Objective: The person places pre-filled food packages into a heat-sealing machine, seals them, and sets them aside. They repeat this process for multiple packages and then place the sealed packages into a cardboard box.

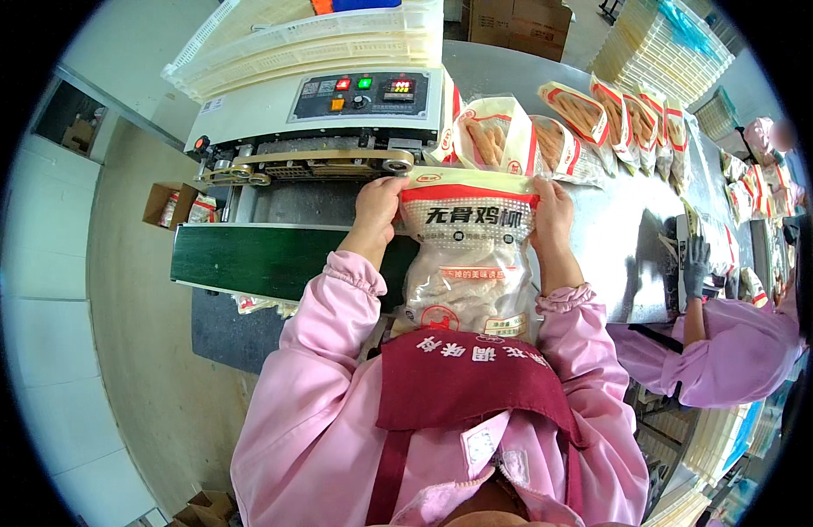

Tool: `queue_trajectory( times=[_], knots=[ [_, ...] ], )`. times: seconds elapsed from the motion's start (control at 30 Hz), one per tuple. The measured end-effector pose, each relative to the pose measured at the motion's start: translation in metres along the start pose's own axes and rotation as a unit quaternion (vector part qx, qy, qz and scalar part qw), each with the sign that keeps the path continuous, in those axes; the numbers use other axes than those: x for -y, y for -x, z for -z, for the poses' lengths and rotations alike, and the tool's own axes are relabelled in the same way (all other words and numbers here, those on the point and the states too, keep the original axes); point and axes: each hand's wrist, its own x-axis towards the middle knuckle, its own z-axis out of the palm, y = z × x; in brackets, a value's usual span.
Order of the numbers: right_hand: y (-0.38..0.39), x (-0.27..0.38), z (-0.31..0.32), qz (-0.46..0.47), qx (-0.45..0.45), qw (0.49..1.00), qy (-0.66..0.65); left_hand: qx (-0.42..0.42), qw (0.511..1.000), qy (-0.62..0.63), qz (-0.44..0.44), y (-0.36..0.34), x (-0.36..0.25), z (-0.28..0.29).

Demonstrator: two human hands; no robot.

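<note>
A filled plastic food bag (468,281) with a red and cream top band hangs upright in front of me, above my maroon apron. My left hand (377,220) pinches its top left corner, and my right hand (551,220) grips its top right corner, so the top edge is stretched between them. Just beyond the bag stands a band sealing machine (235,114) with a control panel of lit buttons and a display. A green conveyor belt (248,255) runs beneath its sealing band, to the left of my left hand.
Several filled bags (573,119) stand in a row on the steel table (617,220). White plastic crates (301,39) are stacked behind the machine, more (652,44) at back right. A cardboard box (165,206) sits at left. A co-worker's gloved hand (694,268) is at the right.
</note>
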Motion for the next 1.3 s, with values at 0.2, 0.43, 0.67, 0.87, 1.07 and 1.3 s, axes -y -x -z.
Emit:
queue_trajectory(
  times=[0.2, 0.43, 0.67, 0.87, 1.07, 1.3],
  knots=[
    [0.007, -0.021, -0.03, 0.037, 0.014, 0.999, 0.035, -0.052, 0.991, -0.079, -0.09, -0.007, -0.005, 0.03],
    [-0.002, -0.035, -0.032, 0.075, 0.046, 0.979, 0.183, -0.08, 0.983, -0.117, -0.119, 0.007, -0.018, 0.045],
    [0.022, -0.027, -0.02, -0.003, 0.169, 0.975, 0.142, -0.089, 0.986, -0.122, -0.074, 0.014, -0.035, 0.095],
    [0.017, 0.015, 0.076, 0.047, 0.078, 0.985, 0.148, -0.186, 0.97, -0.083, -0.132, 0.079, -0.086, 0.169],
    [-0.068, 0.045, 0.186, 0.196, -0.149, 0.928, 0.279, -0.251, 0.952, -0.086, -0.154, 0.13, -0.101, 0.167],
    [-0.18, 0.097, 0.188, 0.333, -0.272, 0.765, 0.48, -0.3, 0.936, -0.105, -0.15, 0.192, -0.11, 0.09]
  ],
)
